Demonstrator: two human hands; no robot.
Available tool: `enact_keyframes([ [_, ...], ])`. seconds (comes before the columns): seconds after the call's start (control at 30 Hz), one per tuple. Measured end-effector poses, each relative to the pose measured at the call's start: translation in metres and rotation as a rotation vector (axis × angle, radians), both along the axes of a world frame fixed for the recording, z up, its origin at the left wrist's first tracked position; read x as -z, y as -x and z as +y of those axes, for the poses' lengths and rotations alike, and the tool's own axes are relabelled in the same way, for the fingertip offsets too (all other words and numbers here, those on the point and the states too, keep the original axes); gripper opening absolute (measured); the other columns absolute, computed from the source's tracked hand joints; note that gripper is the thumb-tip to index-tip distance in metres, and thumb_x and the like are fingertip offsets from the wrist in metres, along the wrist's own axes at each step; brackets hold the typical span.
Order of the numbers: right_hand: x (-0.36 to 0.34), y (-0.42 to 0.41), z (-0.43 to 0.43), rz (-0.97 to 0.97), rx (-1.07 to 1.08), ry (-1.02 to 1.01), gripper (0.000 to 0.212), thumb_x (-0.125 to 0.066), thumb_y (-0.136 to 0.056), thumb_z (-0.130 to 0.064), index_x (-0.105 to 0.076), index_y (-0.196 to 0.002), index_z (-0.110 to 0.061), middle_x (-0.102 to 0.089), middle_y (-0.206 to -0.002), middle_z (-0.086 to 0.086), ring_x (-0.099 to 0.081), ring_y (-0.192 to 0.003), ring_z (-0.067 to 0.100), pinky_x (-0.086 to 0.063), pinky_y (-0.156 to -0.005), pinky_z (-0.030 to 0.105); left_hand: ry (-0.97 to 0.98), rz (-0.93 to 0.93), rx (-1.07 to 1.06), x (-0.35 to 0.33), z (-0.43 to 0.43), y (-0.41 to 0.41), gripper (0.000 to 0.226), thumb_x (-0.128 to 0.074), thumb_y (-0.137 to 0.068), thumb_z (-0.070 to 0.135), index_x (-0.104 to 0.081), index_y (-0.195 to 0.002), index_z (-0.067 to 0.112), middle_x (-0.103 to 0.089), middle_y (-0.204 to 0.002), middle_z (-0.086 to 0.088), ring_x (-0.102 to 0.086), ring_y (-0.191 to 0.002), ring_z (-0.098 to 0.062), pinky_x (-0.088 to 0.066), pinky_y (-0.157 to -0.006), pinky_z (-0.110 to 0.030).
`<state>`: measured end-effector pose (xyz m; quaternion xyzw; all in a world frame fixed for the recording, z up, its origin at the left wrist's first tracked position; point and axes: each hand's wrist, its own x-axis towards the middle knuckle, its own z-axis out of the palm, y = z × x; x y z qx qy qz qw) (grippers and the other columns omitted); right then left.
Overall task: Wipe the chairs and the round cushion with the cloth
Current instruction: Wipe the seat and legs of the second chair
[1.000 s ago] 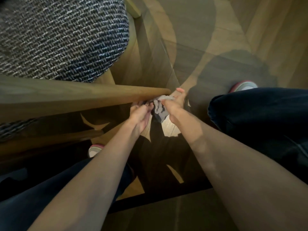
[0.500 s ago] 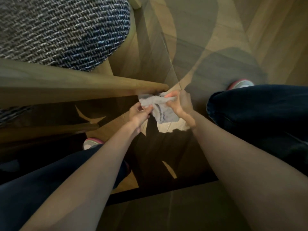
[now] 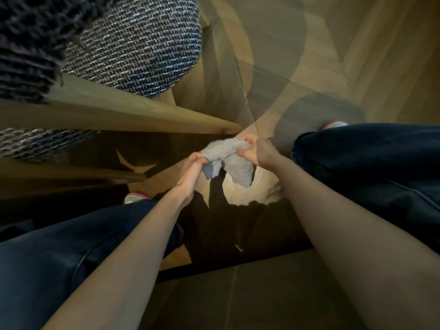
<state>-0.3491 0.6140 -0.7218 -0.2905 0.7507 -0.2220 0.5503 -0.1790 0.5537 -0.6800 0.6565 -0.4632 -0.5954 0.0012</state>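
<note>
A grey fluffy cloth (image 3: 228, 158) hangs between my two hands, just off the tip of the wooden chair rail (image 3: 142, 115). My left hand (image 3: 192, 167) pinches the cloth's left end. My right hand (image 3: 257, 151) grips its right end, fingers curled round it. The cloth sags in two flaps below my hands, apart from the rail. The chair's woven blue-and-white seat cushion (image 3: 133, 44) fills the upper left, beyond the rail.
A dark fringed fabric (image 3: 28, 44) lies at the far left over the seat. The wooden floor (image 3: 309, 55) stretches to the right. My knees in dark trousers (image 3: 381, 167) and pink-white shoes (image 3: 135, 197) flank the hands. A lower chair bar (image 3: 71, 170) runs beneath the rail.
Both hands drew the cloth off the rail's tip toward me and spread it between them. The view shifted, showing more of the seat.
</note>
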Motion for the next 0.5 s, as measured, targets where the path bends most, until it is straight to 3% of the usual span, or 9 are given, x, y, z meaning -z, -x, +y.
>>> enact_keyframes([
  [0.07,-0.009,0.003,0.005,-0.061,-0.151,-0.092,0.032,-0.059,-0.093,-0.019,-0.056,-0.124,-0.013,-0.056,-0.115,0.006,-0.052,-0.106,0.019,-0.044,-0.09,0.033,0.063,-0.013,0.054,-0.01,0.0,-0.003,0.014,-0.045,-0.097,0.015,-0.054,-0.106,0.018,-0.057,-0.108,0.001,-0.053,-0.104,-0.017,-0.043,-0.091,-0.033],
  [0.13,-0.02,0.005,0.011,-0.101,-0.21,-0.169,0.036,-0.06,-0.092,-0.015,-0.055,-0.125,-0.001,-0.057,-0.121,0.014,-0.051,-0.116,0.026,-0.042,-0.1,0.036,0.076,-0.005,0.124,-0.024,-0.001,-0.004,0.016,-0.039,-0.1,0.017,-0.052,-0.108,0.02,-0.056,-0.102,0.004,-0.053,-0.096,-0.012,-0.042,-0.076,-0.025],
  [0.17,-0.026,0.006,0.014,-0.137,-0.152,-0.18,0.037,-0.061,-0.09,-0.014,-0.057,-0.123,0.002,-0.058,-0.118,0.015,-0.052,-0.113,0.027,-0.044,-0.098,0.036,0.056,0.001,0.165,-0.031,-0.001,-0.004,0.019,-0.036,-0.102,0.018,-0.053,-0.111,0.02,-0.056,-0.103,0.003,-0.054,-0.096,-0.012,-0.042,-0.075,-0.026],
  [0.23,-0.037,0.003,0.022,-0.249,-0.005,-0.105,0.033,-0.055,-0.088,-0.004,-0.06,-0.12,0.002,-0.059,-0.106,0.012,-0.054,-0.101,0.021,-0.048,-0.08,0.027,-0.007,0.001,0.261,-0.043,-0.002,-0.004,0.025,-0.032,-0.102,0.018,-0.054,-0.113,0.019,-0.057,-0.103,-0.001,-0.054,-0.097,-0.015,-0.043,-0.082,-0.031],
  [0.27,-0.042,0.0,0.024,-0.291,0.008,-0.046,0.037,-0.051,-0.086,0.004,-0.059,-0.123,0.0,-0.059,-0.108,0.01,-0.054,-0.102,0.019,-0.048,-0.076,0.023,-0.042,-0.014,0.318,-0.048,-0.003,-0.005,0.026,-0.033,-0.101,0.018,-0.056,-0.112,0.018,-0.057,-0.103,-0.003,-0.055,-0.097,-0.018,-0.042,-0.084,-0.034],
  [0.3,-0.046,-0.003,0.026,-0.327,-0.014,0.018,0.047,-0.05,-0.084,0.01,-0.056,-0.129,-0.004,-0.057,-0.119,0.01,-0.052,-0.11,0.02,-0.048,-0.081,0.024,-0.073,-0.033,0.388,-0.053,-0.003,-0.005,0.024,-0.036,-0.099,0.019,-0.058,-0.108,0.018,-0.056,-0.102,-0.005,-0.054,-0.098,-0.021,-0.041,-0.085,-0.036],
  [0.4,-0.05,-0.018,0.017,-0.148,-0.328,0.121,0.066,-0.063,-0.082,0.0,-0.042,-0.14,-0.023,-0.037,-0.146,0.007,-0.033,-0.135,0.025,-0.034,-0.109,0.039,-0.127,-0.043,0.593,-0.072,-0.003,-0.009,0.016,-0.047,-0.086,0.023,-0.06,-0.093,0.018,-0.053,-0.091,-0.005,-0.051,-0.088,-0.023,-0.037,-0.072,-0.034],
  [0.5,-0.048,-0.029,0.013,0.127,-0.66,0.052,0.049,-0.066,-0.087,-0.03,-0.05,-0.132,-0.029,-0.033,-0.146,0.003,-0.024,-0.136,0.027,-0.025,-0.112,0.046,-0.13,0.004,0.7,-0.085,-0.008,-0.015,0.022,-0.059,-0.076,0.025,-0.064,-0.095,0.014,-0.056,-0.079,0.004,-0.055,-0.073,-0.012,-0.038,-0.06,-0.026],
])
